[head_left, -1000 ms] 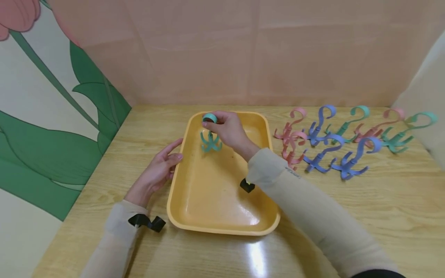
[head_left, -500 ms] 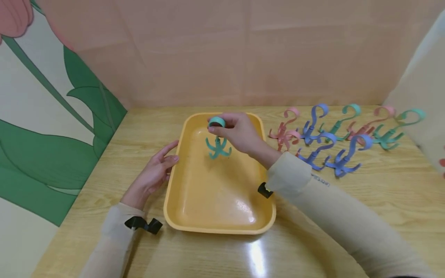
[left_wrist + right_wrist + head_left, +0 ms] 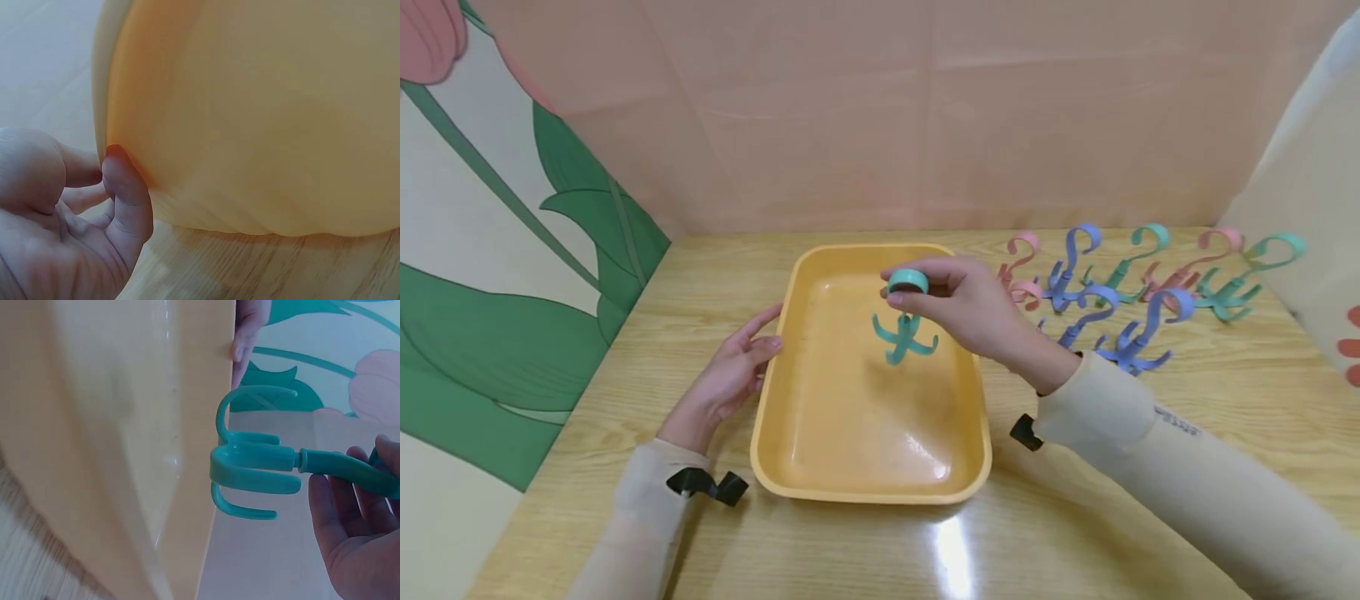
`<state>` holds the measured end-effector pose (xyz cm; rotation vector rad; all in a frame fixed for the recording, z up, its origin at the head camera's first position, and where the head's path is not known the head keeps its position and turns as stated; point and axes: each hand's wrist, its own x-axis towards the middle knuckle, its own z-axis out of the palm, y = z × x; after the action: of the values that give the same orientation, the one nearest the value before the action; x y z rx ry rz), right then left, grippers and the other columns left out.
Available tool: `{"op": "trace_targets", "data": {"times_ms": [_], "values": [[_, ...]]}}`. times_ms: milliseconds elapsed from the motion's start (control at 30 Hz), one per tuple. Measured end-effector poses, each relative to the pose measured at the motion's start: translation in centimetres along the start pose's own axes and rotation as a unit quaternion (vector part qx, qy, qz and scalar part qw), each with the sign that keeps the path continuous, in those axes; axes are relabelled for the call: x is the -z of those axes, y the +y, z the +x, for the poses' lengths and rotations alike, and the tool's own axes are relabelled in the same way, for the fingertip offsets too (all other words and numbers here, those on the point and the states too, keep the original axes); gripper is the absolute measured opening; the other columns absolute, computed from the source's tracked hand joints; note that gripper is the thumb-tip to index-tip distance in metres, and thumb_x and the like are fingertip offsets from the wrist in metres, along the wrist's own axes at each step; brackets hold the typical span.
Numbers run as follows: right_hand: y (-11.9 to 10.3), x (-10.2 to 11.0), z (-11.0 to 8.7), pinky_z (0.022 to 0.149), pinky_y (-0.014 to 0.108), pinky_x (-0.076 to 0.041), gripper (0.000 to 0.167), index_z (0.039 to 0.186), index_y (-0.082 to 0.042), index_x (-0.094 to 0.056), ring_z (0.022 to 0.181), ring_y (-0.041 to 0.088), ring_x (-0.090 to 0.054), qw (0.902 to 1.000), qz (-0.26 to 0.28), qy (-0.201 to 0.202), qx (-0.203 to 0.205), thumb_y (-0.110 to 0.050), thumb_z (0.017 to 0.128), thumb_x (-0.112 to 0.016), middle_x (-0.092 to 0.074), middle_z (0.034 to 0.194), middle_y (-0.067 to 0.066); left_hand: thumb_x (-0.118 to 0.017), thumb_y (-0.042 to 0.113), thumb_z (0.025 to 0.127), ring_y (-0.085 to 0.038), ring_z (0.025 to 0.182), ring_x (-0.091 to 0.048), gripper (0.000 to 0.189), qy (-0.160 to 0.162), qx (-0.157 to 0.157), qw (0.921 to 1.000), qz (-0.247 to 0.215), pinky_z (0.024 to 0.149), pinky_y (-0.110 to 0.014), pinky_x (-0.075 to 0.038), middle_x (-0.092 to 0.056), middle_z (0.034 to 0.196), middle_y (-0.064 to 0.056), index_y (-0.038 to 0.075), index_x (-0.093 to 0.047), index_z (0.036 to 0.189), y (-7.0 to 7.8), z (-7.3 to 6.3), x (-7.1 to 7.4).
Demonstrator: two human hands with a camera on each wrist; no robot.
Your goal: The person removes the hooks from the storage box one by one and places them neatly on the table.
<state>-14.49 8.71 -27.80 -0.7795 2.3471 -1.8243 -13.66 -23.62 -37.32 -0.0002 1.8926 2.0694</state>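
In the head view, my right hand (image 3: 977,304) pinches a teal hanging hook (image 3: 900,337) by its curved top, with thumb and fingers round it. Its several prongs hang down over the yellow tray (image 3: 760,433); in the right wrist view the prongs and stem of the hook (image 3: 253,465) show plainly beside the tray's wall. My left hand (image 3: 733,371) is at the tray's left side. The left wrist view shows its thumb and bent fingers (image 3: 128,187) gripping the tray's edge (image 3: 100,81).
Right of the tray, several similar hooks stand on the wooden table (image 3: 1187,450) in two rows, among them a blue hook (image 3: 1138,333), a pink hook (image 3: 1180,271) and a teal hook (image 3: 1228,292). A pink backdrop (image 3: 805,117) rises behind.
My right hand has carried the teal hook rightward and a little nearer, from the tray's far left corner toward its right side. The left hand stays at the tray's edge.
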Motion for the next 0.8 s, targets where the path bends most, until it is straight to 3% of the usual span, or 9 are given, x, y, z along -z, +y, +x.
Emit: {"op": "trace_targets", "data": {"times_ms": [133, 233, 367, 467, 567, 733, 800], "values": [[-0.2, 1.1, -1.6, 0.084, 0.031, -0.057, 0.027, 0.117, -0.001, -0.073, 0.101, 0.020, -0.071, 0.9996, 0.015, 0.012, 0.023, -0.003, 0.090, -0.075, -0.072, 0.114, 0.011, -0.048, 0.012, 0.107, -0.016, 0.078, -0.067, 0.058, 0.000, 0.002, 1.0000, 0.000, 0.058, -0.026, -0.055, -0.060, 0.125, -0.022, 0.025, -0.027, 0.160, 0.1, 0.0, 0.0], [-0.5, 2.1, -2.9, 0.060, 0.021, -0.056, 0.026, 0.117, -0.003, -0.074, 0.082, 0.015, -0.072, 0.9992, 0.005, 0.023, 0.032, -0.004, 0.091, -0.075, -0.074, 0.109, 0.009, -0.048, 0.013, 0.107, -0.016, 0.078, -0.067, 0.058, 0.001, 0.002, 1.0000, 0.001, 0.058, -0.025, -0.055, -0.060, 0.125, -0.023, 0.025, -0.028, 0.160, 0.1, 0.0, -0.1], [-0.7, 3.5, -4.8, 0.037, 0.022, -0.042, 0.027, 0.118, -0.005, -0.074, 0.058, 0.012, -0.063, 0.9990, 0.003, 0.030, 0.034, -0.004, 0.091, -0.074, -0.075, 0.102, 0.009, -0.048, 0.013, 0.107, -0.015, 0.078, -0.067, 0.058, -0.003, -0.001, 1.0000, 0.001, 0.058, -0.026, -0.055, -0.060, 0.125, -0.023, 0.024, -0.027, 0.160, 0.2, 0.0, -0.2], [-0.6, 4.5, -6.0, 0.051, 0.022, -0.054, 0.028, 0.118, 0.002, -0.072, 0.070, 0.015, -0.070, 0.9975, 0.031, 0.040, 0.050, 0.004, 0.090, -0.072, -0.075, 0.103, 0.012, -0.048, 0.013, 0.107, -0.015, 0.076, -0.067, 0.058, -0.003, -0.001, 1.0000, 0.000, 0.057, -0.025, -0.055, -0.061, 0.123, -0.021, 0.024, -0.027, 0.160, 0.1, 0.0, -0.1], [-0.4, 5.6, -7.2, 0.064, 0.023, -0.058, 0.027, 0.116, 0.008, -0.071, 0.085, 0.020, -0.073, 0.9952, 0.054, 0.050, 0.064, 0.009, 0.089, -0.070, -0.075, 0.103, 0.014, -0.047, 0.013, 0.107, -0.014, 0.076, -0.067, 0.058, -0.003, -0.001, 1.0000, 0.001, 0.058, -0.025, -0.055, -0.062, 0.122, -0.020, 0.024, -0.027, 0.160, 0.1, 0.0, -0.1], [0.1, 7.4, -9.2, 0.066, 0.018, -0.054, 0.029, 0.117, 0.009, -0.069, 0.083, 0.013, -0.071, 0.9933, 0.035, 0.088, 0.066, 0.012, 0.088, -0.069, -0.074, 0.108, 0.010, -0.047, 0.014, 0.108, -0.017, 0.080, -0.069, 0.058, -0.008, -0.004, 0.9999, 0.006, 0.061, -0.028, -0.058, -0.062, 0.121, -0.019, 0.023, -0.026, 0.161, 0.1, 0.0, 0.1], [0.3, 8.2, -10.0, 0.070, 0.017, -0.055, 0.031, 0.119, 0.011, -0.068, 0.090, 0.012, -0.071, 0.9924, 0.038, 0.099, 0.063, 0.014, 0.088, -0.068, -0.074, 0.112, 0.010, -0.047, 0.014, 0.108, -0.017, 0.081, -0.069, 0.058, -0.010, -0.005, 0.9999, 0.006, 0.062, -0.029, -0.058, -0.062, 0.122, -0.020, 0.023, -0.026, 0.161, 0.1, -0.1, 0.1]]}}
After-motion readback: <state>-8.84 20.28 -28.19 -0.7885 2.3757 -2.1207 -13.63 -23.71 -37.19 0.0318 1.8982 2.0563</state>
